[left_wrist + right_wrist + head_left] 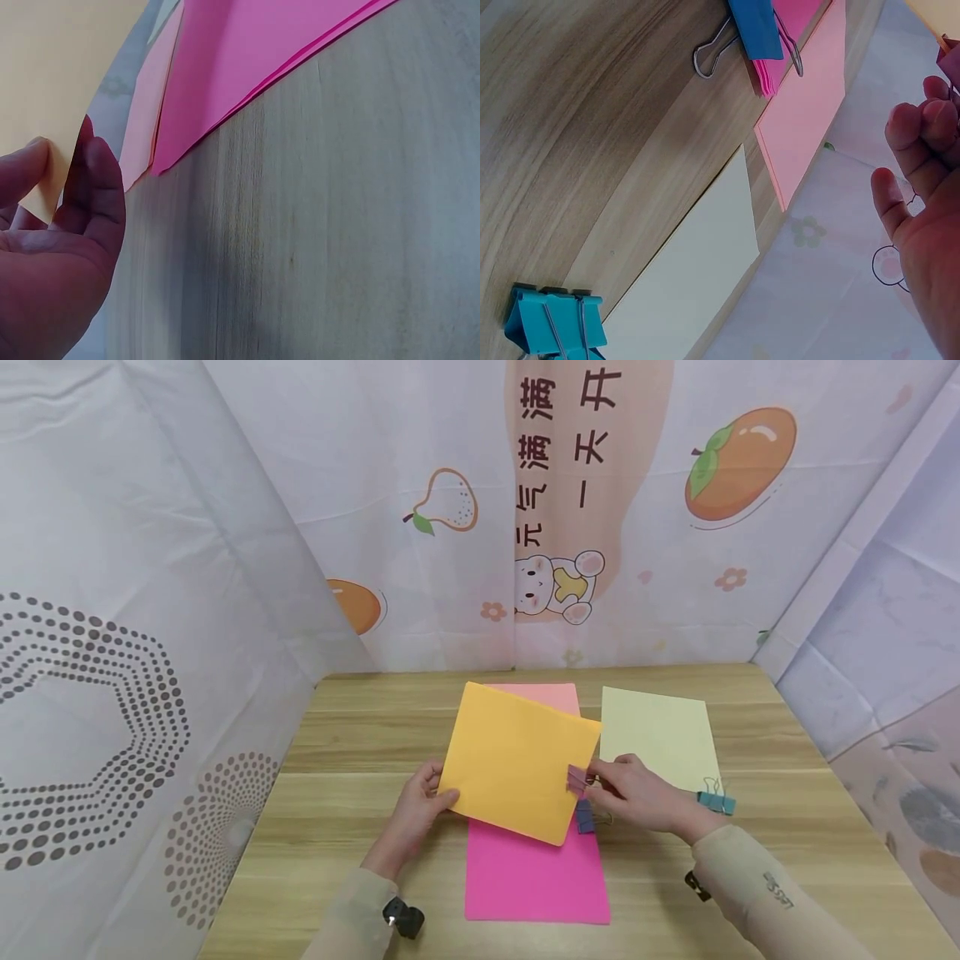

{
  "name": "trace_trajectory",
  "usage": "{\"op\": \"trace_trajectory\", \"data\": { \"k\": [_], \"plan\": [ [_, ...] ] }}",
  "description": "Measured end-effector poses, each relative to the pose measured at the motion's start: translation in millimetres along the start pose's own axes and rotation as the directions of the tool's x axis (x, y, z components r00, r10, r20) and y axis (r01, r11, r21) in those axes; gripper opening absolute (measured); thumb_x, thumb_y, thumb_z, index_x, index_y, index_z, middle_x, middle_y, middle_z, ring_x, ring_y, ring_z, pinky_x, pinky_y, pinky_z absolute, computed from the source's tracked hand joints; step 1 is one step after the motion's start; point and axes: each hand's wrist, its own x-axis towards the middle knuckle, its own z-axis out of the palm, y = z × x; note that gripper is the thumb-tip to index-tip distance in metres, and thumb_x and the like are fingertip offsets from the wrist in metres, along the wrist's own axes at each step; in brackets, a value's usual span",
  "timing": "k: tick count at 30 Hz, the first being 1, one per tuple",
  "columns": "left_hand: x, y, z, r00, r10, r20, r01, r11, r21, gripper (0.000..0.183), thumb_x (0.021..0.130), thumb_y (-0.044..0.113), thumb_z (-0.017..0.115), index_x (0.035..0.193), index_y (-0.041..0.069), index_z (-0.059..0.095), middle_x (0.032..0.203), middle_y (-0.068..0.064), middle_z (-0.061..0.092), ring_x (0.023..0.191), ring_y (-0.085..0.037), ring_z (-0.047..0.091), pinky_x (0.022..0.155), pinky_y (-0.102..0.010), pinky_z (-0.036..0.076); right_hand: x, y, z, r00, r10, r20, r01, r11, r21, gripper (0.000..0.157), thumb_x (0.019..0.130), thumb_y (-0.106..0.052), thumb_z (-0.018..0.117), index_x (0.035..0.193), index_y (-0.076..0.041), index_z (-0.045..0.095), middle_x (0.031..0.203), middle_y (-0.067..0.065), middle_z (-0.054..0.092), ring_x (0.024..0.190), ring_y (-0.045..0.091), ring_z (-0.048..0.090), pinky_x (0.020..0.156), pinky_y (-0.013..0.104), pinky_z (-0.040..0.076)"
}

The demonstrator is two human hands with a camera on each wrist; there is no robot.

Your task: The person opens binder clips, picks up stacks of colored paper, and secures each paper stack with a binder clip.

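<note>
Sheets of orange paper (517, 760) are held up at a tilt above the pink paper. At their lower left edge, my left hand (422, 806) pinches them, thumb in front and fingers behind. A maroon binder clip (577, 778) sits on the right edge of the orange paper, and my right hand (630, 792) grips it by the handle side. Just below, a dark blue binder clip (585, 817) is on the right edge of the bright pink paper (536, 881). In the right wrist view, the maroon clip (951, 64) is cut off by the frame.
Light pink paper (802, 112) lies behind the bright pink stack. To the right is pale yellow paper (656, 735), with a teal binder clip (716, 802) at its near right corner. A printed curtain (450, 635) hangs along the wooden table's (360, 718) far edge.
</note>
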Motion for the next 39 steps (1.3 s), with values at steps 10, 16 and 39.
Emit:
{"op": "trace_trajectory", "data": {
  "k": [10,16,39],
  "plan": [
    [-0.4,0.4,-0.6,1.000,-0.005,-0.031,0.004,1.000,-0.006,0.032,0.096,-0.007,0.062,0.126,-0.003,0.053,0.121,-0.021,0.069,0.095,-0.022,0.071,0.081,-0.036,0.059,1.2,-3.0,-1.2,1.000,0.013,0.000,-0.013,1.000,0.004,0.013,0.104,-0.031,0.056,0.109,-0.020,0.061,0.061,-0.016,0.043,0.054,-0.003,0.037,0.093,0.045,0.036],
    [0.1,0.6,0.1,1.000,-0.009,-0.030,0.009,1.000,-0.020,0.033,0.096,-0.007,0.061,0.128,-0.004,0.051,0.120,-0.020,0.068,0.093,-0.021,0.071,0.080,-0.036,0.059,0.7,-2.5,-1.2,1.000,0.008,-0.003,-0.008,1.000,-0.011,0.011,0.104,-0.032,0.055,0.103,-0.022,0.060,0.062,-0.015,0.043,0.056,-0.002,0.038,0.086,0.041,0.037],
    [0.8,-0.9,0.7,0.998,-0.025,-0.063,0.024,0.999,-0.021,0.028,0.099,-0.006,0.057,0.126,-0.002,0.053,0.119,-0.019,0.068,0.092,-0.022,0.070,0.078,-0.038,0.057,1.0,0.6,-0.7,1.000,-0.004,0.002,0.003,0.997,0.079,0.025,0.104,-0.037,0.059,0.114,-0.015,0.066,0.067,-0.017,0.052,0.059,0.001,0.048,0.057,0.023,0.044]
  ]
}}
